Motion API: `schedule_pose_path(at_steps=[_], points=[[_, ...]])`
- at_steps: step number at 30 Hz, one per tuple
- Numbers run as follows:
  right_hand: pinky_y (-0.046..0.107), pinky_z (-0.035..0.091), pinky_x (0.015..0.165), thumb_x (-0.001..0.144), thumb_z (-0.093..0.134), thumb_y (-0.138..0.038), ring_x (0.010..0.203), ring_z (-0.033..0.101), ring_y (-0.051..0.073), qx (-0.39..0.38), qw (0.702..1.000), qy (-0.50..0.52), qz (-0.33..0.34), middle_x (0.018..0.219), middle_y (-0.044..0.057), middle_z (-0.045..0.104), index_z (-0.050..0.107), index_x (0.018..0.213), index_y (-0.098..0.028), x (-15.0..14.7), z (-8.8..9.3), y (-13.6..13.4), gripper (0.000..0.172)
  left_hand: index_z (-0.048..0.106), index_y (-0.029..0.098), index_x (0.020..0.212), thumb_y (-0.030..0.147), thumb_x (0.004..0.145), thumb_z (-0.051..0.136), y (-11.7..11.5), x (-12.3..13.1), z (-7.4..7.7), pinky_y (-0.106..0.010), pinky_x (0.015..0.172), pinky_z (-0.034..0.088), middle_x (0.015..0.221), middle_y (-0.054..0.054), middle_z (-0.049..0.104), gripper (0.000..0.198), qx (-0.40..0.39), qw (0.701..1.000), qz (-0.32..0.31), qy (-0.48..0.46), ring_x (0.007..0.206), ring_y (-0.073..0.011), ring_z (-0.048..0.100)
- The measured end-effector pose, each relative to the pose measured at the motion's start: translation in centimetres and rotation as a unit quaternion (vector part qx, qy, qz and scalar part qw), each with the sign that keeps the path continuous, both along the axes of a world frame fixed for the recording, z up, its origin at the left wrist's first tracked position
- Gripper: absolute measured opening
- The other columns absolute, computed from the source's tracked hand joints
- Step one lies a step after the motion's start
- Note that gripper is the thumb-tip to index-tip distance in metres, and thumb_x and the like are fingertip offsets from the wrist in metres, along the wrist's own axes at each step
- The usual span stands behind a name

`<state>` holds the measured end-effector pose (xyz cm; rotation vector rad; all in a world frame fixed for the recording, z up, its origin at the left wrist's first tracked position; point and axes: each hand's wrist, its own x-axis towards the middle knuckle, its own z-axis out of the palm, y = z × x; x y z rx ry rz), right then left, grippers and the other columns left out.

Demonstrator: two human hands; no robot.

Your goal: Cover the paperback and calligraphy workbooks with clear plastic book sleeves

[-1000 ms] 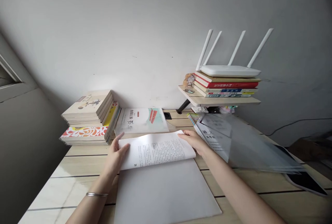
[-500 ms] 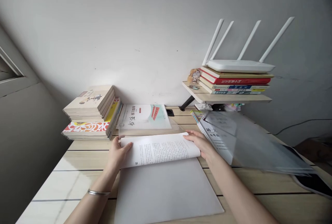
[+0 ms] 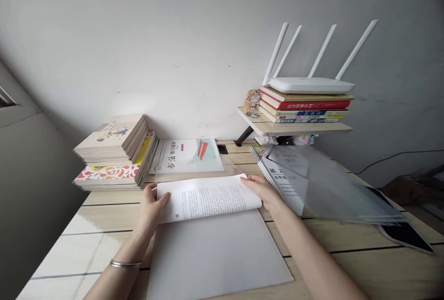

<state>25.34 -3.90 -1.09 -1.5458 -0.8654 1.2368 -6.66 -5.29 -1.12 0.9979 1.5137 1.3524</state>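
A book with a printed white page facing up is held curved between both hands near the middle of the desk. My left hand grips its left edge, thumb on the page and the other fingers partly hidden behind it. On the right edge, my right hand holds the book the same way. Below it a translucent plastic sheet lies flat on the desk, its near part bare. Just behind the book is a white and green workbook with Chinese lettering.
Books are stacked at the back left against the wall. To the right lie booklets partly covered by clear plastic sheets, with a dark flat device beneath. A raised shelf carries more books and a white router.
The whole scene has shifted slightly left as the head view turned. Both hands keep their hold on the book, which stays over the plastic sheet.
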Motion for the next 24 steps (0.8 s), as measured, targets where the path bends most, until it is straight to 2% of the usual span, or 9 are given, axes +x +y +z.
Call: schedule_pose_path(at_steps=[4, 8, 16, 24], points=[[0.023, 0.041, 0.045, 0.057, 0.069, -0.021, 0.048, 0.056, 0.013, 0.002, 0.999, 0.04, 0.005, 0.056, -0.001, 0.063, 0.06, 0.066, -0.017, -0.1, 0.2, 0.0, 0.013, 0.046, 0.018, 0.102, 0.021, 0.059, 0.071, -0.3, 0.2, 0.3, -0.025, 0.052, 0.047, 0.073, -0.002, 0.064, 0.05, -0.011, 1.0, -0.01, -0.005, 0.057, -0.0151, 0.06], [0.023, 0.042, 0.046, 0.059, 0.067, -0.021, 0.049, 0.057, 0.013, -0.002, 0.997, 0.074, -0.012, 0.057, 0.001, 0.064, 0.061, 0.065, -0.017, 0.0, 0.2, 0.1, 0.01, 0.045, 0.017, 0.107, 0.018, 0.061, 0.067, -0.4, 0.4, 0.7, -0.024, 0.049, 0.045, 0.069, 0.0, 0.062, 0.051, -0.027, 1.0, -0.005, 0.013, 0.053, -0.0138, 0.058], [0.022, 0.04, 0.043, 0.058, 0.068, -0.024, 0.046, 0.054, 0.012, 0.004, 0.997, 0.062, -0.039, 0.053, -0.001, 0.06, 0.056, 0.058, -0.017, -0.1, 0.1, 0.1, 0.014, 0.044, 0.018, 0.105, 0.016, 0.062, 0.065, -0.6, 0.5, 1.2, -0.025, 0.052, 0.046, 0.073, -0.002, 0.063, 0.048, -0.046, 0.999, -0.007, -0.005, 0.054, -0.0141, 0.059], [0.022, 0.037, 0.04, 0.053, 0.069, -0.022, 0.042, 0.051, 0.012, 0.0, 0.997, 0.035, -0.069, 0.047, -0.003, 0.057, 0.054, 0.058, -0.018, 0.1, -0.4, 0.5, 0.016, 0.045, 0.019, 0.101, 0.021, 0.066, 0.062, -0.5, 0.3, 0.5, -0.026, 0.054, 0.047, 0.075, -0.003, 0.064, 0.039, -0.049, 0.999, 0.007, 0.0, 0.059, -0.0158, 0.061]])
